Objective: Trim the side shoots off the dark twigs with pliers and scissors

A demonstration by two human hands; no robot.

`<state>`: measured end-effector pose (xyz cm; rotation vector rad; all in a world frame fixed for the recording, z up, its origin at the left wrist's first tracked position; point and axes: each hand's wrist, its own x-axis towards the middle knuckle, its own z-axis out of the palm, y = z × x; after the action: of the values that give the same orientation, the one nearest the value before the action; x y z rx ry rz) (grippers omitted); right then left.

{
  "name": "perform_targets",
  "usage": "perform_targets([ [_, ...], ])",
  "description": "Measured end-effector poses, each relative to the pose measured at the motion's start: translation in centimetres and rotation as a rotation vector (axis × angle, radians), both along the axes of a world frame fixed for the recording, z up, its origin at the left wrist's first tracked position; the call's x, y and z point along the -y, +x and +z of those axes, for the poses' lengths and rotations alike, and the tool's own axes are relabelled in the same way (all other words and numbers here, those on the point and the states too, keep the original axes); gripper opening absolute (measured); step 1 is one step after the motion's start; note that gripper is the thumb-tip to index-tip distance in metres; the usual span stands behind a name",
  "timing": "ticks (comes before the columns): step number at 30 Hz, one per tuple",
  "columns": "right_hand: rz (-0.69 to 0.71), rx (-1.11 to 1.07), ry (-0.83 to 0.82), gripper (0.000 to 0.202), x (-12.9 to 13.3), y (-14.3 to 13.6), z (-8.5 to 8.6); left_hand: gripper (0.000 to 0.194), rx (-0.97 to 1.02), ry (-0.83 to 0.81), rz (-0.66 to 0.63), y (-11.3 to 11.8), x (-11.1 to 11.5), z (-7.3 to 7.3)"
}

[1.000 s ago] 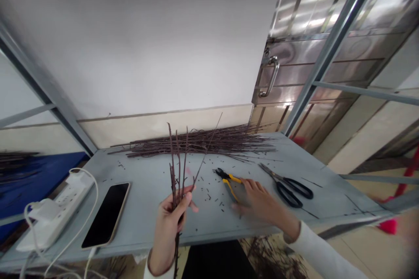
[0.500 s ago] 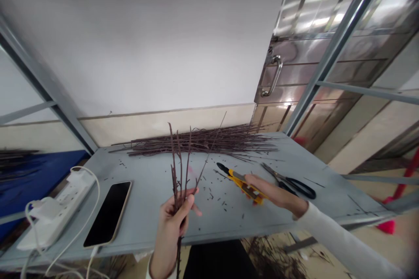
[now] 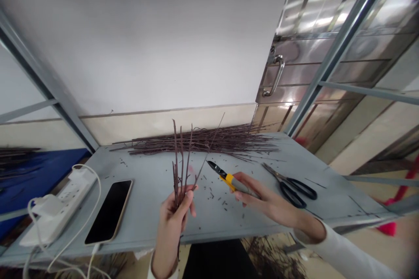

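Several thin dark twigs (image 3: 176, 161) stand up out of my left hand (image 3: 175, 212), which is closed around their lower part; one leans off to the right. My right hand (image 3: 252, 192) grips yellow-and-grey pruning shears (image 3: 234, 182) by the handles. Their dark blades point up and left, close to the leaning twig; whether they touch it I cannot tell. Across the back of the table lies a long pile of twigs (image 3: 196, 140). Short cut bits (image 3: 211, 194) are scattered between and beyond my hands.
Black-handled scissors (image 3: 291, 185) lie right of my right hand. On the left are a phone (image 3: 109, 212) on a cable and a white power strip (image 3: 62, 209) with plugs. Metal posts rise at both sides of the grey table (image 3: 147, 226). More twigs (image 3: 275, 261) lie on the floor.
My right hand has turned the shears and brought them left, nearer the twigs in my left hand. The left hand keeps its hold, nearly still.
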<state>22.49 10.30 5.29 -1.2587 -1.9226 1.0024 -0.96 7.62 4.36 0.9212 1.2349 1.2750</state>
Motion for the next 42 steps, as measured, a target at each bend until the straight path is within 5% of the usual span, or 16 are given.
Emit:
perform_targets([
  [7, 0.096, -0.07, -0.141, 0.031, 0.1, -0.3, 0.7, 0.057, -0.015, -0.014, -0.005, 0.4, 0.2, 0.5],
  [16, 0.07, -0.035, -0.132, 0.036, -0.1, 0.0, -0.2, 0.048, -0.062, 0.002, -0.109, 0.7, 0.1, 0.1],
  [27, 0.036, 0.23, 0.115, 0.029, -0.6, -0.9, -0.1, 0.049, -0.115, -0.013, -0.179, 0.4, 0.3, 0.6],
  [30, -0.076, 0.324, 0.255, 0.03, -0.4, -1.8, -1.5, 0.052, -0.097, -0.04, -0.161, 0.9, 0.2, 0.4],
  [35, -0.353, 0.539, 0.545, 0.035, -1.4, -2.9, -6.2, 0.05, -0.053, -0.081, -0.09, 2.0, -0.2, 0.5],
  [42, -0.476, 0.548, 0.605, 0.034, -2.5, -3.6, -9.2, 0.048, -0.061, -0.106, -0.101, 2.1, -1.3, 0.0],
])
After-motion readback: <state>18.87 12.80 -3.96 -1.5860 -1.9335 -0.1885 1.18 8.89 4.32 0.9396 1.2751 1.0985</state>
